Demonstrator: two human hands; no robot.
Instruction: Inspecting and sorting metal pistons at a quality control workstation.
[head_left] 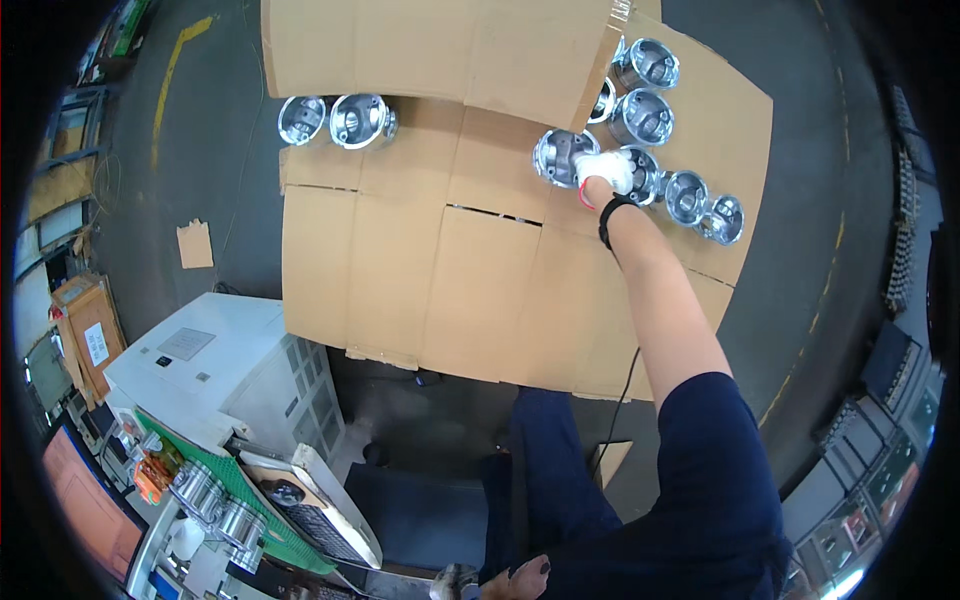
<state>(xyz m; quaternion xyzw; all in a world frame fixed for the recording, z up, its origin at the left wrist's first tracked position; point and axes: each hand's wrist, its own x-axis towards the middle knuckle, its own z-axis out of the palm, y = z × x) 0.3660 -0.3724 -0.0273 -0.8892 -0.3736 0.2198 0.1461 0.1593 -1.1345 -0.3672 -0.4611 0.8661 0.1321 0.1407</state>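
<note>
My right hand (608, 171), in a white glove, reaches over the cardboard sheet (480, 270) with its fingers curled among shiny metal pistons. One piston (558, 158) touches the glove's left side, and another piston (645, 178) sits under its right side. Which of these two the fingers grip is hard to see. Two more pistons, one (687, 197) and a smaller-looking one (723, 219), continue the row to the right. At the lower edge, my left hand (520, 580) is partly cut off, its fingers bent beside a shiny metal part (455, 582) that it seems to hold.
A raised cardboard piece (430, 50) covers the far side, with more pistons (645, 117) at its right and two pistons (360, 120) at its left. A white cabinet (200, 350) stands left. Below it are a keyboard (310, 525), a green mat (215, 470) and metal cylinders (220, 515).
</note>
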